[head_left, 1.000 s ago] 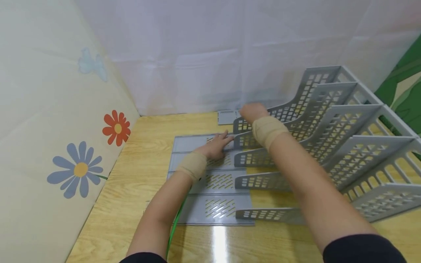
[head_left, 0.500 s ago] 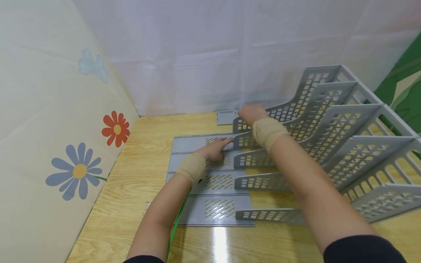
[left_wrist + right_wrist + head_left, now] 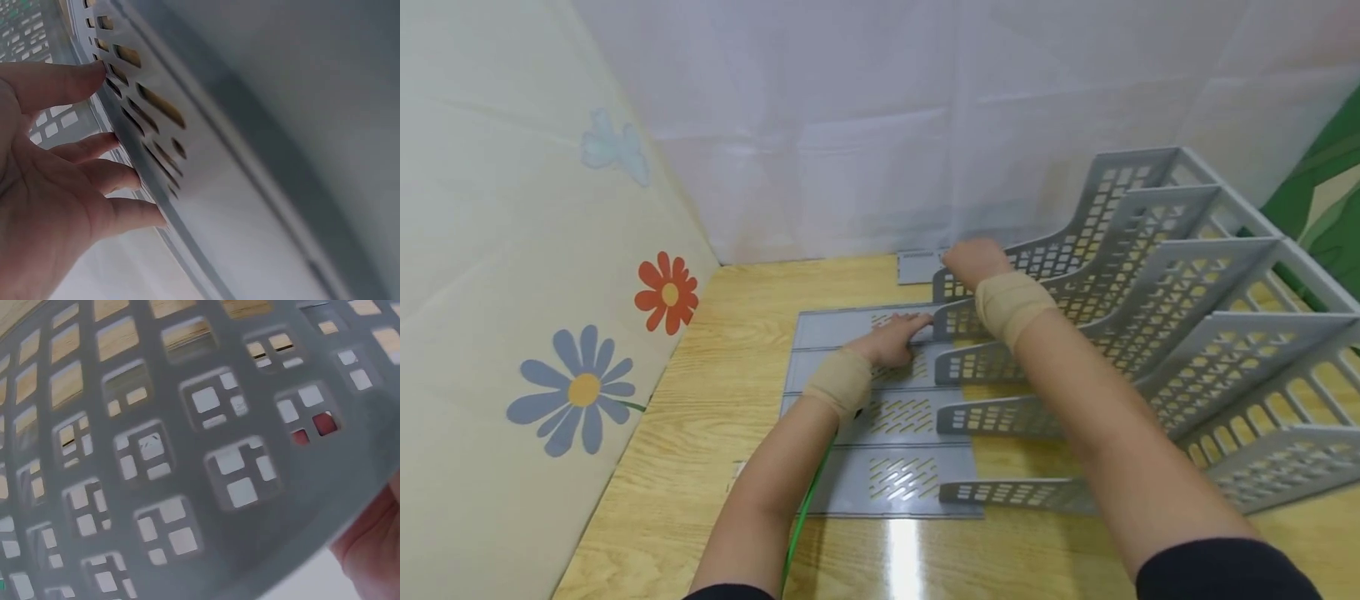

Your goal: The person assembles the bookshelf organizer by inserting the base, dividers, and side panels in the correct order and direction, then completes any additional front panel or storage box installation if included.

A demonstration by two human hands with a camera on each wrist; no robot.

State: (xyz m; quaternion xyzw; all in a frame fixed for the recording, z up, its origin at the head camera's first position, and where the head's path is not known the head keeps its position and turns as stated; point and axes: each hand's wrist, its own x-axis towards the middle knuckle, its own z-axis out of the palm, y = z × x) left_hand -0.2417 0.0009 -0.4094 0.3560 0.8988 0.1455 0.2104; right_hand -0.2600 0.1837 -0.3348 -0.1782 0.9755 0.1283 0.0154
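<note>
A grey rack (image 3: 1213, 287) stood with its low ends over a slotted panel (image 3: 850, 471).
It seemed light, stiff, slick plastic, best held by its solid divider edges. The left hand (image 3: 887, 340) touched the panel with spread fingers, just beside the rack's low ends; the right hand (image 3: 976, 257) lay at the rack's far divider, grip unclear.

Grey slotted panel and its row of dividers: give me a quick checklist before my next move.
1. Left hand on the slotted panel: ok, its fingertips touch it.
2. Right hand on the far divider: ok, it grips the edge.
3. Divider ends fully joined to the panel: cannot tell.
4. Green cord clear of the panel: not ok, it crosses the near left corner in the head view.
5. Small grey plate apart from the panel: ok.
</note>
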